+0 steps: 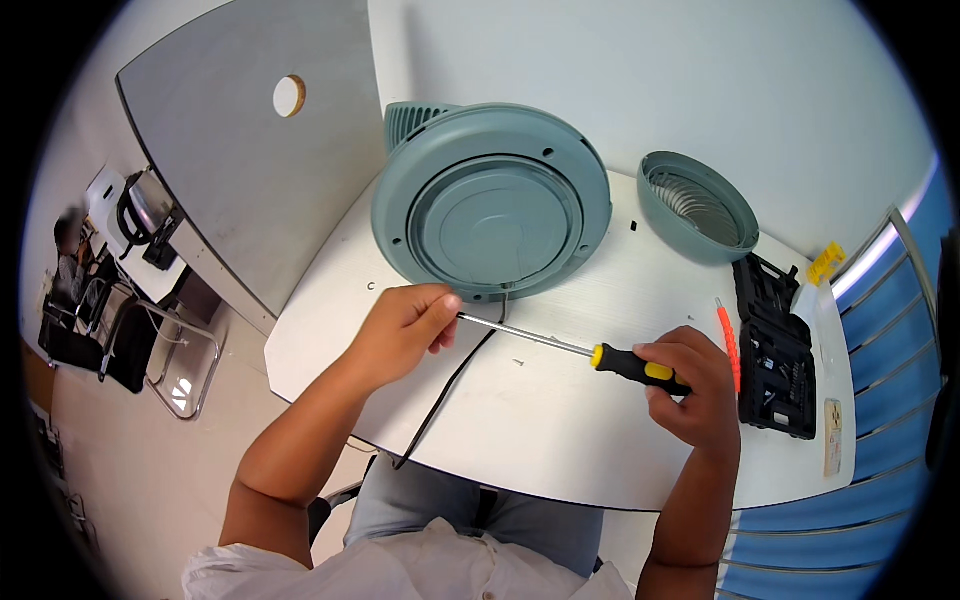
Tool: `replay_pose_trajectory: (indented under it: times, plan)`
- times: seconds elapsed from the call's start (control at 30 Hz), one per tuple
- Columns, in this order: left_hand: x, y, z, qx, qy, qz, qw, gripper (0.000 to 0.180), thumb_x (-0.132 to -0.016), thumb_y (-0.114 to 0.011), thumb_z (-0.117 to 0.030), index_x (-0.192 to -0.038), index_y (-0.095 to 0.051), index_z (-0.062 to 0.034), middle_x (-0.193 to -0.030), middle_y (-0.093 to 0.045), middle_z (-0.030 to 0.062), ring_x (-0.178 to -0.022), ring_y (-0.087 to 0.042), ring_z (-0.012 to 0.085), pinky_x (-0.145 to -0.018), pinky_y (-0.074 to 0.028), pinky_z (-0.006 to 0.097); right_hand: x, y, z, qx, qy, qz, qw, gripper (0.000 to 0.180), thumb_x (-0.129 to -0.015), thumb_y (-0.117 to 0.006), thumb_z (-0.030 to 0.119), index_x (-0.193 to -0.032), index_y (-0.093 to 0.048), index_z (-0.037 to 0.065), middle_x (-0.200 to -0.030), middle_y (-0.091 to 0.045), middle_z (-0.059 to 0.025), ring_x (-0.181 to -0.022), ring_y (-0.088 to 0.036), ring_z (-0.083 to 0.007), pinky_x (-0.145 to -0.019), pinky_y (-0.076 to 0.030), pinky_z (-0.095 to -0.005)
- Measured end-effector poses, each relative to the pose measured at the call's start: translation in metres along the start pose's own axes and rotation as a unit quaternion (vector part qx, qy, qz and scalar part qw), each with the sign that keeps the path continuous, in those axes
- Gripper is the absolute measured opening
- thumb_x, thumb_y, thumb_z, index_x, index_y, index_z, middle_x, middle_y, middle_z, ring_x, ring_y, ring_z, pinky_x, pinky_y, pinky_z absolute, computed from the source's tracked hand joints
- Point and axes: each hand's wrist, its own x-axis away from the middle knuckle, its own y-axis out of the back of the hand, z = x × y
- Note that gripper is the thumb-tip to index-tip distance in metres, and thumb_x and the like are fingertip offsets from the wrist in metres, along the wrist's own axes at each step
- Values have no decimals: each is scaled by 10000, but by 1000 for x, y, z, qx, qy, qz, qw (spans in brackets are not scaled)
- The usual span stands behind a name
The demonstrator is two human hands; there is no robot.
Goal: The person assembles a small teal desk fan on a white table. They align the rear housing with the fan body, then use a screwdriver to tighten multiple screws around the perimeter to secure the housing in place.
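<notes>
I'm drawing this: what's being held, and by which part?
A screwdriver. The right hand grips its black-and-yellow handle; the left hand pinches its metal shaft's far end.

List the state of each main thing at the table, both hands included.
Left hand: closed at the screwdriver's tip end
Right hand: closed around its handle
Screwdriver: held sideways
Fan: underside of its base facing the person
Cord: loosely trailing toward the table's near edge
Round cover: apart from the fan, inside showing
Tool case: open
Red tool: lying beside the case
</notes>
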Motion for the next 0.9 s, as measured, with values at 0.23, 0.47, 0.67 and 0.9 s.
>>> replay_pose_trajectory:
  times: [0.23, 0.47, 0.67, 0.9]
  plan:
    - [-26, 21, -40, -86, -266, -305, 910, 303, -896, -533, -273, -1078, -577, -34, -869, -585, 57, -761, -543, 130, -680, -432, 258, 6, 5, -5, -42, -61, -180, 981, 354, -664, -554, 31, -1008, -604, -36, -844, -586, -106, -691, -545, -162, -651, -442, -253]
    - [-107, 32, -120, -477, -354, -144, 791, 537, -772, -637, -233, -1269, -486, -100, -1213, -545, 159, -1140, -507, 304, -1022, -348, 397, 3, -4, -9, -443, -237, -197, 842, 535, -775, -558, 158, -1250, -436, -56, -849, -527, -101, -548, -503, -107, -458, -366, -221]
    - [-130, 36, -126, -443, -188, 20, 876, 491, -764, -653, -285, -1171, -539, -36, -1051, -620, 174, -962, -601, 306, -870, -458, 373, 5, -4, -12, -569, -242, -136, 774, 475, -778, -522, 131, -1217, -437, -31, -764, -519, -80, -536, -502, -107, -456, -361, -215]
    - [-138, 39, -119, -425, -166, 25, 889, 378, -795, -619, -305, -1046, -567, -27, -879, -612, 106, -827, -573, 198, -800, -448, 314, 7, -9, -14, -633, -205, -63, 744, 521, -814, -509, 212, -1259, -385, -30, -794, -580, -149, -512, -505, -123, -439, -363, -229]
